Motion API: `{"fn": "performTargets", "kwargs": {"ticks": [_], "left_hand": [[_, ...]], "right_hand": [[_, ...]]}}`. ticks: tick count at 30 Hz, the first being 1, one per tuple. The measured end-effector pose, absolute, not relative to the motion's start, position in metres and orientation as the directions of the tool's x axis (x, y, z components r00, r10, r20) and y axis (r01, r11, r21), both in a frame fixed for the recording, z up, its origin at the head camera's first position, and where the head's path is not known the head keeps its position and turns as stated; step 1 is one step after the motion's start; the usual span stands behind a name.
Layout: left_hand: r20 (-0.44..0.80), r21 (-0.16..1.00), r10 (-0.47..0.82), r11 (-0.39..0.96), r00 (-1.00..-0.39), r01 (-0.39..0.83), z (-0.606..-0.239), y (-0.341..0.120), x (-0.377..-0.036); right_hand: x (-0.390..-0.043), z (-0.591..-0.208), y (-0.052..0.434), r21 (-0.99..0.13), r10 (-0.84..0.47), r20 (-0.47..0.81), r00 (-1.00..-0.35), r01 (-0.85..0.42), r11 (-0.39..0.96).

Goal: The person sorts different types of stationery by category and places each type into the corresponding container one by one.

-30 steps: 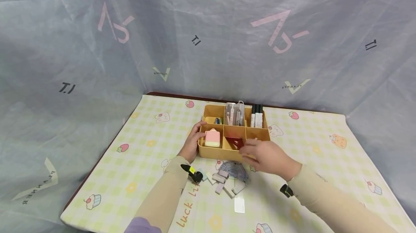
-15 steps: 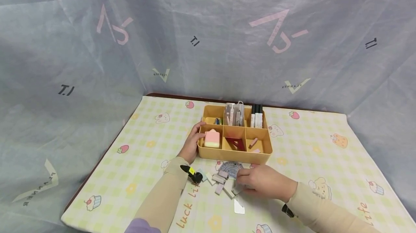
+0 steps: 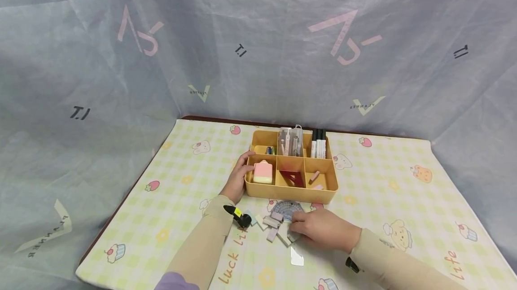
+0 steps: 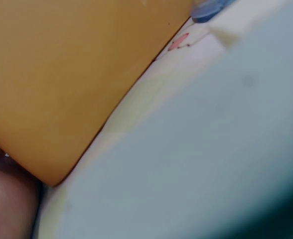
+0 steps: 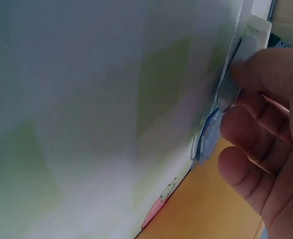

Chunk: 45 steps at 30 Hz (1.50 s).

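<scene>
A yellow desk organizer (image 3: 291,192) with several compartments stands on the table. My left hand (image 3: 236,180) holds its left side, with the thumb and a fingertip over the rim; in the left wrist view part of that hand (image 4: 9,199) shows at the organizer's corner. In front of the organizer, my right hand (image 3: 323,229) pinches a small grey block (image 5: 234,69) between thumb and fingers, down at the tabletop. Beside it lie a clear protractor (image 3: 287,209) and several small pastel blocks (image 3: 271,221). A small white card-like piece (image 3: 297,257) lies nearer me.
Inside the organizer are a pink-and-cream case (image 3: 263,172), a red set square (image 3: 291,177), small pink pieces (image 3: 314,177), clear cases (image 3: 290,142) and black-capped markers (image 3: 318,144). A patterned cloth (image 3: 161,218) covers the table; a grey curtain (image 3: 258,56) hangs behind.
My right hand has come back from the organizer's front right compartment to the blocks near the protractor, and pinches the grey block. My left hand has stayed on the organizer.
</scene>
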<state>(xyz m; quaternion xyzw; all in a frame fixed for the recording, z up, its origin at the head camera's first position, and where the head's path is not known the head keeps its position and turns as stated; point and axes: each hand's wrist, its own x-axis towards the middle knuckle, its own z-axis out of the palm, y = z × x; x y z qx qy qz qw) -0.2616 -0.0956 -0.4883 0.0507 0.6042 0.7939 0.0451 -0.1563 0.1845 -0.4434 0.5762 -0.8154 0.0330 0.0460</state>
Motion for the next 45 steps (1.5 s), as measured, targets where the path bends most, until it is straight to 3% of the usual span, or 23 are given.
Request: {"fn": "performTargets", "kwargs": {"ticks": [10,16,23,30,33,41,45], "left_hand": [[0.026,0.965,0.127,-0.263,-0.992,-0.008,-0.487,-0.097,-0.264],[0.036,0.964,0.133,-0.267,-0.991,-0.001,-0.487,-0.098,-0.264],[0.032,0.961,0.126,-0.275,-0.992,-0.004,-0.489,-0.099,-0.263],[0.018,0.962,0.127,-0.273,-0.992,-0.018,-0.489,-0.099,-0.262],[0.020,0.962,0.126,-0.274,-0.992,-0.015,-0.489,-0.099,-0.262],[0.026,0.965,0.129,-0.262,-0.991,-0.009,-0.489,-0.097,-0.263],[0.026,0.965,0.134,-0.261,-0.991,-0.010,-0.489,-0.096,-0.263]], "right_hand": [[-0.159,-0.433,0.188,-0.045,-0.940,0.107,-0.325,-0.946,0.322],[-0.170,-0.410,0.197,-0.078,-0.908,0.248,-0.339,-0.941,0.330],[-0.201,-0.384,0.217,-0.132,-0.814,0.372,-0.447,-0.893,0.430],[-0.231,-0.379,0.233,-0.123,-0.755,0.322,-0.572,-0.816,0.565],[-0.242,-0.380,0.235,-0.105,-0.750,0.287,-0.596,-0.798,0.593],[-0.265,-0.392,0.233,-0.015,-0.816,0.268,-0.513,-0.849,0.529],[-0.270,-0.395,0.231,-0.032,-0.820,0.241,-0.518,-0.849,0.527]]}}
